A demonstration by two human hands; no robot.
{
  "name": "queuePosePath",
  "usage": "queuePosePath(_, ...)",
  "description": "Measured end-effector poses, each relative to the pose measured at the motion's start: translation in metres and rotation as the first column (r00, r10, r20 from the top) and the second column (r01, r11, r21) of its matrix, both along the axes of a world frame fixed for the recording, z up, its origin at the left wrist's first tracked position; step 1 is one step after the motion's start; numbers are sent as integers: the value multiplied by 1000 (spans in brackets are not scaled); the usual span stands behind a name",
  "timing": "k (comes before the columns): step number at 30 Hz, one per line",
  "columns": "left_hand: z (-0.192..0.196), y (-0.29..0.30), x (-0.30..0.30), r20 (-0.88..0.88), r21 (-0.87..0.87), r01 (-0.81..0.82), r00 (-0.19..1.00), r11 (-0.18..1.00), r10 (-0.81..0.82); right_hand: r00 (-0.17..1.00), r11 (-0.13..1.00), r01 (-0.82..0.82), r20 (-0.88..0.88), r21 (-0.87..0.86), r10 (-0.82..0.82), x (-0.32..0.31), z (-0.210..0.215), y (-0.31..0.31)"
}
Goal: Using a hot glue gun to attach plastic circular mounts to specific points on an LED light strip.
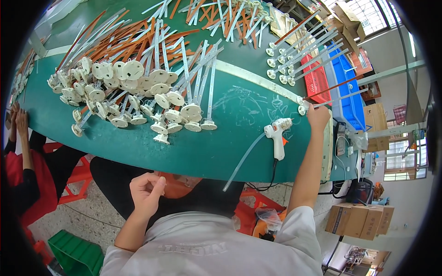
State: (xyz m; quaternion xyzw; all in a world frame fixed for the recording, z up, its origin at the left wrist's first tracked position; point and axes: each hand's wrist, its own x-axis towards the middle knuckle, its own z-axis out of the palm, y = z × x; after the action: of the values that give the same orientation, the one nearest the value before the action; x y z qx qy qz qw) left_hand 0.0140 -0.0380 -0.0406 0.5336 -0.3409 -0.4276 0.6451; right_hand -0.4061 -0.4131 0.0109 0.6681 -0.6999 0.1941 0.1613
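At the table's right edge my right hand [318, 116] is closed on a silver strip [338, 97] with a round white disc at its end. Beside it stands another white disc [302, 109] bearing a brown strip. My left hand [146, 191] is held above my lap, off the table's front edge, with its fingers curled and the thumb against them. Nothing shows in it. A white hot glue gun [278, 135] lies left of my right forearm, with a long translucent glue stick [244, 162] sticking out of its back.
A large pile of white discs with silver and brown strips [129, 71] covers the left of the green table [221, 152]. More strips stand upright at the far right, near a red basket [316, 79] and blue bin [345, 87]. At far left, another person's hands [19, 120] show.
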Motion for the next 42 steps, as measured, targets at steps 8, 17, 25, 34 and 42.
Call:
queuePosePath(8,0,3,-2,-2,-19,-50,999,999,49,999,997,20,44,71,-23,7,10,9)
queuePosePath(17,2,12,3,90,-35,-48,995,998,51,988,1000,-1,157,-6,2,37,41,86)
queuePosePath(25,19,22,-4,133,-132,16,991,991,2,773,725,-628,334,283,539,257,25,134)
queuePosePath(34,19,48,13,114,-66,-150,981,987,156,461,488,-748,881,450,-104,220,14,124)
queuePosePath(42,32,21,-22,279,-68,201,944,977,-175,141,878,-456,986,148,-93,188,37,288)
